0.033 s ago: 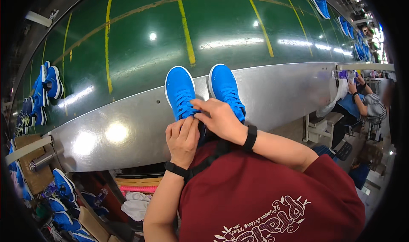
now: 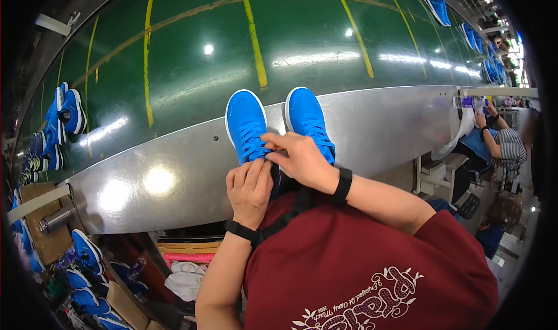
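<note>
Two blue sneakers with white soles stand side by side on the metal ledge in front of me, toes pointing away. My left hand (image 2: 251, 191) is closed, its fingertips pinching at the upper end of the lacing on the left sneaker (image 2: 245, 110). From the right, my right hand (image 2: 302, 160) reaches over to the same spot, thumb and forefinger bent in on the blue shoelace (image 2: 254, 147). The fingers hide the lace ends and most of this sneaker's opening. Untouched, the right sneaker (image 2: 304, 110) is laced too, its heel close to my right wrist.
Beyond the metal ledge (image 2: 383, 120) runs a green surface (image 2: 197, 91) with yellow lines. More blue shoes (image 2: 72, 112) lie at the left, others (image 2: 437, 8) far right. A metal flask (image 2: 57, 219) stands lower left. A seated person (image 2: 504, 147) works at the right.
My right forefinger and thumb have shifted very slightly at the lacing. Both sneakers and my left hand stay in place.
</note>
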### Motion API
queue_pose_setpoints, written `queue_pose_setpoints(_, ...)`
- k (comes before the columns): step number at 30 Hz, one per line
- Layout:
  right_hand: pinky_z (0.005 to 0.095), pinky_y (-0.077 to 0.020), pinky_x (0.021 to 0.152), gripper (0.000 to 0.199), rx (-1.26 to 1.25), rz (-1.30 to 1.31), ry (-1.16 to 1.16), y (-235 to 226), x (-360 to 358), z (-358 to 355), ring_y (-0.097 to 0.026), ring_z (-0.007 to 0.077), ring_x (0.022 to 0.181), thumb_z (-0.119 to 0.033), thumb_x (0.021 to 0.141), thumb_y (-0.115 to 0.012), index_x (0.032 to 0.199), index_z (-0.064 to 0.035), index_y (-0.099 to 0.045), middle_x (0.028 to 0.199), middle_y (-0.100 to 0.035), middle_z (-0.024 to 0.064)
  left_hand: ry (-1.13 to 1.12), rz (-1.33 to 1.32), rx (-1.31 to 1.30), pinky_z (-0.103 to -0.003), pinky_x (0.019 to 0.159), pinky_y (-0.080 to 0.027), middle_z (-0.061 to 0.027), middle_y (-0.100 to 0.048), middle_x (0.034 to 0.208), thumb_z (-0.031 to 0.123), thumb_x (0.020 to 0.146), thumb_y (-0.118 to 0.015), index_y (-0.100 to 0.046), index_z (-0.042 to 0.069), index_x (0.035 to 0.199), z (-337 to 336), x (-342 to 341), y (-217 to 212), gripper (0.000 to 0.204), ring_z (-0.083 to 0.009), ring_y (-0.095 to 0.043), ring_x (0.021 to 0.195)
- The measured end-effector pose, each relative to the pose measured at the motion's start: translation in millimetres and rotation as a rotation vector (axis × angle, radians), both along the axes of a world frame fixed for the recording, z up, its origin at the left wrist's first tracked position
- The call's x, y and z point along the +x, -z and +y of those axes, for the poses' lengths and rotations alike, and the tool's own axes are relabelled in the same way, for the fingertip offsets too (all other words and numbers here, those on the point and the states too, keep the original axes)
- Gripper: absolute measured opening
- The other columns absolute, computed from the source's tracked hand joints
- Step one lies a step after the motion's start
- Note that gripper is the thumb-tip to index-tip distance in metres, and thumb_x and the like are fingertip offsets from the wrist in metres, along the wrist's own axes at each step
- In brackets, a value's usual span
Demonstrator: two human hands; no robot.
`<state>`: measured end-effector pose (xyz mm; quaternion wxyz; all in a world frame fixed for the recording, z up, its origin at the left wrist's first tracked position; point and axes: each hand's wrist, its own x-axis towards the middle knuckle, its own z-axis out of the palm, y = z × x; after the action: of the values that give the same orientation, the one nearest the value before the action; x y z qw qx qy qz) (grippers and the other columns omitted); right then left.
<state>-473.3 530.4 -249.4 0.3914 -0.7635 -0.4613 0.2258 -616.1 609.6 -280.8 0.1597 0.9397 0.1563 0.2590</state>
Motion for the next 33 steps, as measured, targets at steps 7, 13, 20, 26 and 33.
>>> queue_pose_setpoints(7,0.0263,-0.0504,0.069,0.042,-0.402,0.32,-0.343,-7,47,27,-0.065,0.0167,0.072,-0.007,0.08,-0.071,0.12,-0.0029,-0.058,0.078,-0.067,0.0084,0.037,0.029,-0.001,-0.035,0.082,-0.037,0.0031,-0.062,0.106,0.01,0.073,-0.069,-0.068,0.011,0.099,2,-8,1,0.026,-0.0171,-0.055,0.095)
queue_pose_setpoints(13,0.0228,-0.0485,0.073,0.046,-0.445,1.173,-0.246,14,65,21,-0.06,0.0077,0.079,-0.008,0.087,-0.067,0.129,-0.0009,-0.052,0.086,-0.064,0.0014,0.044,0.049,0.0,-0.034,0.084,-0.034,0.0058,-0.062,0.106,0.012,0.074,-0.067,-0.069,0.015,0.099,7,-11,0,0.025,-0.0136,-0.056,0.095)
queue_pose_setpoints(20,0.0206,-0.0486,0.075,0.045,-0.27,1.499,-0.177,22,63,14,-0.058,0.0064,0.083,-0.011,0.088,-0.066,0.131,-0.0018,-0.052,0.092,-0.064,0.0016,0.045,0.071,-0.013,-0.035,0.085,-0.034,0.0064,-0.062,0.105,0.011,0.074,-0.067,-0.068,0.016,0.098,8,-11,-1,0.025,-0.0129,-0.055,0.095)
queue_pose_setpoints(26,0.0264,-0.05,0.077,0.039,-0.106,0.541,-0.018,-7,53,25,-0.063,0.0128,0.082,-0.009,0.089,-0.059,0.127,0.0007,-0.053,0.089,-0.067,0.0066,0.074,-0.047,0.086,-0.035,0.088,-0.033,-0.0006,-0.058,0.111,0.014,0.072,-0.072,-0.063,0.015,0.106,15,-16,1,0.036,-0.0175,-0.054,0.1)
queue_pose_setpoints(33,0.043,-0.0499,0.081,0.057,-0.209,0.244,-0.114,-26,16,-7,-0.062,0.0394,0.095,-0.012,0.082,-0.065,0.131,0.0039,-0.04,0.102,-0.062,0.0254,-0.077,-0.025,-0.595,-0.043,0.097,-0.037,-0.0143,-0.052,0.123,0.018,0.072,-0.072,-0.049,0.004,0.126,24,-21,-15,0.06,-0.0333,-0.049,0.112)
